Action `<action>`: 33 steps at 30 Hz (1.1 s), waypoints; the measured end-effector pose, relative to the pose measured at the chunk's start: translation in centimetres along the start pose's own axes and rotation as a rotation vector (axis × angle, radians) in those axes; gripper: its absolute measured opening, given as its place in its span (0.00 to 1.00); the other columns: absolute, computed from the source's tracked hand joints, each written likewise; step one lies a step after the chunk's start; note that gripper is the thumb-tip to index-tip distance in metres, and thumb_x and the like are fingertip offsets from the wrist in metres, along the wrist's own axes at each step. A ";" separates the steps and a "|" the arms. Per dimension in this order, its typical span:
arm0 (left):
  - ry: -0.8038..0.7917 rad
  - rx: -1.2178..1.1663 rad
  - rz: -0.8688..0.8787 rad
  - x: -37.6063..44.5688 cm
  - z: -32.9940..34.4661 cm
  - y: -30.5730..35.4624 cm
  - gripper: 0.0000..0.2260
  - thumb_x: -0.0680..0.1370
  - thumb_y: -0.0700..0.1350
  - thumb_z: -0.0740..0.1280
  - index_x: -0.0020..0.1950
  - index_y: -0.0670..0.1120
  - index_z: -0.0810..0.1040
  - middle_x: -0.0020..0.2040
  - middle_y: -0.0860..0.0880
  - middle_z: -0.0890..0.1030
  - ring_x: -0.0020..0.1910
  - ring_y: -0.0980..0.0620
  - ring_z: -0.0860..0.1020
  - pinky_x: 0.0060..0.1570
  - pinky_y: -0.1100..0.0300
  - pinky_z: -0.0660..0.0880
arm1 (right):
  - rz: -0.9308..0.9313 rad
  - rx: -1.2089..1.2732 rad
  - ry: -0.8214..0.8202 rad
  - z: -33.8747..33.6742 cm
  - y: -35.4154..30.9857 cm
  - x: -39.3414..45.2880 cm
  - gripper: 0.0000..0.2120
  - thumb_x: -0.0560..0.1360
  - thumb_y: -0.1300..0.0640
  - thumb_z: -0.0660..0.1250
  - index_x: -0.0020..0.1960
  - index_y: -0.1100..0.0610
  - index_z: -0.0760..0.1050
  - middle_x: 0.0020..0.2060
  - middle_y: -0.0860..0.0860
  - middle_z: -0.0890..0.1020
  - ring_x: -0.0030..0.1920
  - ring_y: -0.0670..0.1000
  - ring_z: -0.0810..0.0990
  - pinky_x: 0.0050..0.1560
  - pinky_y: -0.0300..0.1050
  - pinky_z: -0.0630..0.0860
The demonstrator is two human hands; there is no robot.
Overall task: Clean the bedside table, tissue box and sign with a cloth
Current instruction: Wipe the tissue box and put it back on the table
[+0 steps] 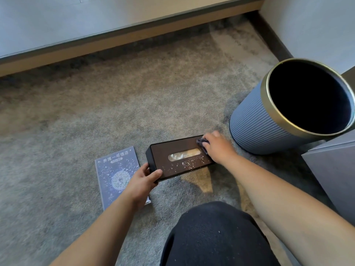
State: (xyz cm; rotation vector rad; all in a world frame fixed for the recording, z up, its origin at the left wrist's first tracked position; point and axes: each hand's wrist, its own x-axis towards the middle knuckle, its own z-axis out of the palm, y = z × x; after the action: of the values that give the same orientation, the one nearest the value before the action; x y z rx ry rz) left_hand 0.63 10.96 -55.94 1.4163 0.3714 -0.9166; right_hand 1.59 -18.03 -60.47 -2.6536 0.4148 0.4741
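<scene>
A dark brown tissue box [178, 160] lies on the carpet, its top speckled with white crumbs near the front edge. My left hand [143, 179] grips its near left corner. My right hand [216, 146] presses a small dark grey cloth [201, 143] onto the box's far right corner. A grey-blue sign [115, 169] with white characters and white specks lies flat on the carpet left of the box, partly under my left wrist. The grey bedside table [334, 169] shows only as a corner at the right edge.
A ribbed blue-grey bin [253, 121] with a gold rim stands right of the box, close to my right hand. My dark-clothed knee [217, 237] fills the bottom centre. A wood-trimmed wall base [115, 41] runs along the far side of the grey carpet.
</scene>
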 end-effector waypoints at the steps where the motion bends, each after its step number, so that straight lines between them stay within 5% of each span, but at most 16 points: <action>1: -0.001 0.007 0.000 0.0 0.0 0.0 0.13 0.79 0.38 0.65 0.63 0.47 0.76 0.57 0.45 0.82 0.53 0.50 0.79 0.55 0.57 0.73 | 0.007 -0.002 0.002 0.3 0.4 -1.1 0.07 0.79 0.49 0.58 0.55 0.49 0.70 0.54 0.54 0.71 0.52 0.58 0.73 0.47 0.51 0.72; 10: -0.029 0.060 -0.013 0.6 -0.3 0.6 0.13 0.79 0.39 0.66 0.63 0.47 0.76 0.58 0.45 0.82 0.55 0.49 0.77 0.58 0.53 0.70 | 0.024 -0.024 -0.103 2.3 2.5 -9.4 0.07 0.80 0.49 0.58 0.54 0.50 0.71 0.53 0.51 0.72 0.50 0.55 0.75 0.44 0.49 0.74; 14: -0.032 0.007 -0.041 0.7 -0.4 0.8 0.13 0.79 0.39 0.66 0.64 0.46 0.75 0.56 0.47 0.82 0.55 0.49 0.78 0.60 0.52 0.70 | 0.054 0.149 0.032 1.0 0.6 -10.1 0.09 0.79 0.49 0.59 0.55 0.50 0.74 0.53 0.48 0.73 0.48 0.52 0.76 0.44 0.49 0.75; 20: 0.013 -0.135 -0.110 0.4 -0.1 1.1 0.17 0.82 0.54 0.58 0.62 0.46 0.77 0.50 0.48 0.83 0.48 0.49 0.81 0.58 0.52 0.73 | -0.293 0.214 0.126 -0.6 -5.6 -9.8 0.10 0.77 0.48 0.62 0.56 0.49 0.76 0.52 0.46 0.76 0.51 0.47 0.74 0.48 0.43 0.74; 25: 0.069 -0.048 -0.148 0.6 0.5 1.8 0.21 0.81 0.59 0.57 0.61 0.47 0.79 0.48 0.47 0.83 0.46 0.47 0.81 0.59 0.49 0.74 | -0.552 0.211 0.125 -0.7 -10.4 -8.5 0.09 0.76 0.49 0.65 0.53 0.52 0.77 0.49 0.50 0.76 0.49 0.52 0.75 0.46 0.50 0.75; 33: 0.057 0.099 -0.191 1.1 1.1 2.6 0.24 0.75 0.67 0.61 0.53 0.49 0.83 0.41 0.50 0.86 0.47 0.45 0.84 0.47 0.53 0.75 | -0.620 0.110 0.193 0.1 -10.4 -9.3 0.09 0.76 0.50 0.66 0.51 0.55 0.79 0.47 0.53 0.77 0.45 0.55 0.75 0.43 0.52 0.75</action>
State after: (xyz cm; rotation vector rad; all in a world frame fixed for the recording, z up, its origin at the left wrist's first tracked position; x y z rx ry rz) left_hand 2.88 9.28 -54.80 1.5189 0.5168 -1.0631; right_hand -3.07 -6.92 -53.45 -2.5463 -0.3220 0.0004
